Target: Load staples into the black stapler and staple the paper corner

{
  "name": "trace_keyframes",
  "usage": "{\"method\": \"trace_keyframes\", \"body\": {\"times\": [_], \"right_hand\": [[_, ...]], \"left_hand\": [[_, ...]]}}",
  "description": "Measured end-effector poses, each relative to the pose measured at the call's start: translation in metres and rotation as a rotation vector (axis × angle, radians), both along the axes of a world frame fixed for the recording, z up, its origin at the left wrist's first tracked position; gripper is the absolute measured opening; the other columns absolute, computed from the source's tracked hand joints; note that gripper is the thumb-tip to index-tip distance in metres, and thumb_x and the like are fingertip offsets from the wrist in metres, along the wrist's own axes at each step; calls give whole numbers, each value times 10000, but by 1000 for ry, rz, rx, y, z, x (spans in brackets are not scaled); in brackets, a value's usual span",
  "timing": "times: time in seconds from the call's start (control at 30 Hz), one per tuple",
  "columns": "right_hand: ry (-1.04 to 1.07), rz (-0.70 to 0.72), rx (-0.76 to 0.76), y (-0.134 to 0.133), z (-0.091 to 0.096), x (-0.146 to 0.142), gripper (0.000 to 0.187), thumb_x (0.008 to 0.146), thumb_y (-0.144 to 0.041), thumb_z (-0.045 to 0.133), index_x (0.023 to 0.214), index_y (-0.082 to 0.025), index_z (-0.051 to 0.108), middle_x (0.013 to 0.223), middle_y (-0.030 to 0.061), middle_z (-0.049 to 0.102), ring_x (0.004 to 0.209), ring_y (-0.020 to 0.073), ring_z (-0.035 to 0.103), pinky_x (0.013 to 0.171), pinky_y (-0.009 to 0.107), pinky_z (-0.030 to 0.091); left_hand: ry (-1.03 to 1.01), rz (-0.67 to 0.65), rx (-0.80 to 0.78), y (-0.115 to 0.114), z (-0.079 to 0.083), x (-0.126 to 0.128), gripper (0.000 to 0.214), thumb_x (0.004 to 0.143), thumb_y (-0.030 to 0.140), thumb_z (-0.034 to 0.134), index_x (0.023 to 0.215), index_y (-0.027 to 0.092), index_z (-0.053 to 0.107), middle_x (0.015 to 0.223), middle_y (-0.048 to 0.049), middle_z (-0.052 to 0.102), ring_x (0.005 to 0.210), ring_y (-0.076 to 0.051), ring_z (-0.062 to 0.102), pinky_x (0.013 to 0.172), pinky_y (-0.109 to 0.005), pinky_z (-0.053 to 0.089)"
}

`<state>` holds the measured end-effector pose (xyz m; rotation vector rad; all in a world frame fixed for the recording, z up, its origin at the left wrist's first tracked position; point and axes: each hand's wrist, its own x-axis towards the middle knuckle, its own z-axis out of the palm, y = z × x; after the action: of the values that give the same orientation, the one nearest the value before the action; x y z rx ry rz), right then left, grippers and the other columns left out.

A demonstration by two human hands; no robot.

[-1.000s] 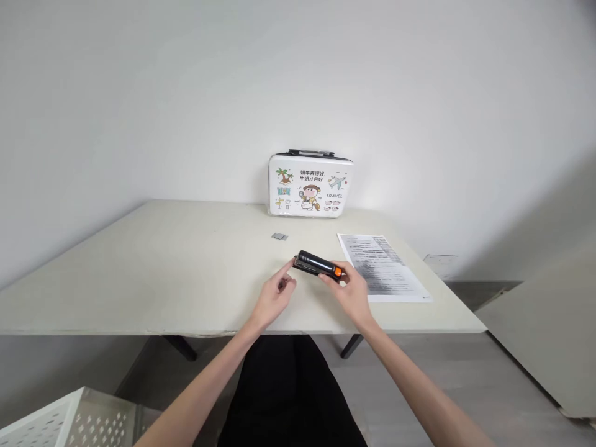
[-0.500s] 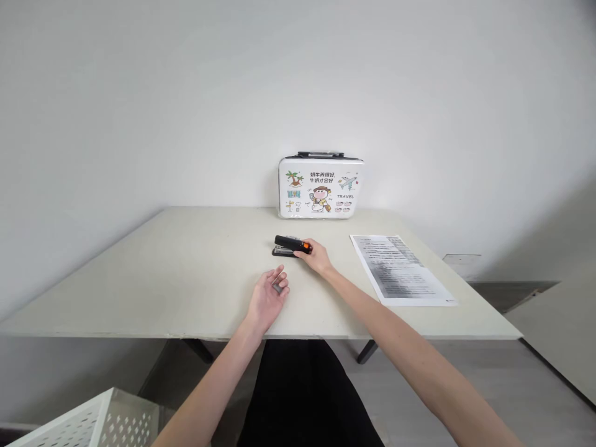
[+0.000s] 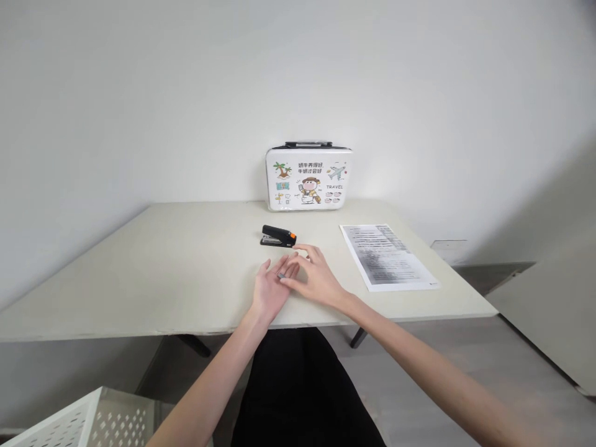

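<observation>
My left hand (image 3: 270, 290) lies palm up on the table (image 3: 186, 273) near its front edge. A small grey staple strip (image 3: 282, 275) rests on its fingers. My right hand (image 3: 319, 280) lies right beside it, fingers stretched out, with its fingertips touching the left hand's fingers at the strip. A black stapler (image 3: 278, 236) with an orange end sits closed on the table just beyond both hands, untouched.
A printed sheet of paper (image 3: 386, 256) lies on the table to the right. A white case (image 3: 308, 178) with cartoon travel pictures stands against the wall at the back. A white perforated basket (image 3: 69, 422) sits on the floor at lower left.
My right hand set the stapler down on the table, let go, and drew back to my left hand. The left hand turned palm up with the staple strip on it.
</observation>
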<state>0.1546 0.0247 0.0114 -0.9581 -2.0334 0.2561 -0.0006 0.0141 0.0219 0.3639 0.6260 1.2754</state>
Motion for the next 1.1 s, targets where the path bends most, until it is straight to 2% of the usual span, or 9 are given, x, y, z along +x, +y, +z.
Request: {"method": "trace_keyframes", "body": {"times": [0.17, 0.27, 0.37, 0.47, 0.57, 0.63, 0.8, 0.97, 1.1], "right_hand": [[-14, -102, 13, -16, 0, 19, 88, 938, -316, 749, 958, -238, 714, 1469, 133, 533, 1391, 332, 464, 1131, 558, 482], [-3, -154, 51, -14, -1, 55, 94, 986, -347, 690, 983, -258, 719, 1457, 113, 563, 1381, 316, 496, 1137, 555, 472], [9, -299, 83, -9, -12, 123, 170, 1010, -409, 646, 1032, -263, 730, 1413, 109, 602, 1334, 317, 546, 1120, 563, 467], [0, -502, 75, -3, -32, 213, 243, 1003, -442, 615, 1037, -235, 738, 1325, 133, 653, 1267, 335, 592, 1106, 575, 462], [-56, -757, -67, 6, -52, 289, 287, 957, -458, 608, 1020, -215, 748, 1258, 161, 697, 1181, 336, 633, 1084, 525, 468], [-50, -848, -117, 15, -60, 320, 295, 925, -447, 608, 966, -198, 760, 1216, 193, 708, 1160, 358, 637, 1063, 521, 469], [-32, -940, -192, 36, -69, 343, 299, 858, -445, 626, 893, -178, 757, 1130, 230, 731, 1099, 395, 650, 1004, 519, 491], [-13, -886, -178, 27, -75, 340, 448, 929, -500, 530, 1144, -157, 722, 1229, 220, 723, 1148, 366, 664, 1023, 491, 501], [-17, -802, -153, 10, -76, 331, 535, 955, -564, 513, 1269, -164, 678, 1327, 209, 698, 1220, 367, 656, 1055, 506, 498]], "left_hand": [[75, -114, 80, -1, 7, 37, 405, 1068, 374, 427, 1180, 106, 709, 1315, -203, 711, 1238, -287, 685, 1032, -391, 558], [213, -165, 165, -2, 6, 47, 352, 1044, 401, 514, 1132, 134, 725, 1291, -190, 724, 1211, -289, 690, 1062, -406, 527], [582, -200, 347, -5, 6, 37, 308, 997, 442, 629, 1108, 180, 745, 1261, -158, 737, 1193, -295, 686, 1054, -408, 517], [995, -229, 536, -7, 12, 8, 285, 941, 491, 696, 1035, 233, 770, 1187, -108, 756, 1137, -289, 690, 1020, -385, 518], [1212, -248, 570, -3, 15, -27, 311, 896, 546, 715, 995, 256, 771, 1071, -72, 768, 1002, -278, 701, 981, -391, 528], [1267, -224, 563, 2, 13, -45, 370, 899, 600, 685, 988, 249, 765, 1018, -72, 767, 966, -281, 696, 966, -401, 530], [1290, -182, 575, 7, 3, -57, 439, 923, 649, 639, 1010, 234, 753, 991, -80, 763, 939, -276, 696, 925, -395, 537], [1357, -162, 595, 1, 2, -52, 348, 919, 587, 669, 1003, 261, 757, 1029, -63, 762, 970, -274, 701, 915, -362, 539], [1516, -104, 806, 18, -10, -48, 249, 950, 467, 613, 1043, 277, 744, 1196, -73, 734, 1144, -301, 664, 1063, -416, 482]]}}
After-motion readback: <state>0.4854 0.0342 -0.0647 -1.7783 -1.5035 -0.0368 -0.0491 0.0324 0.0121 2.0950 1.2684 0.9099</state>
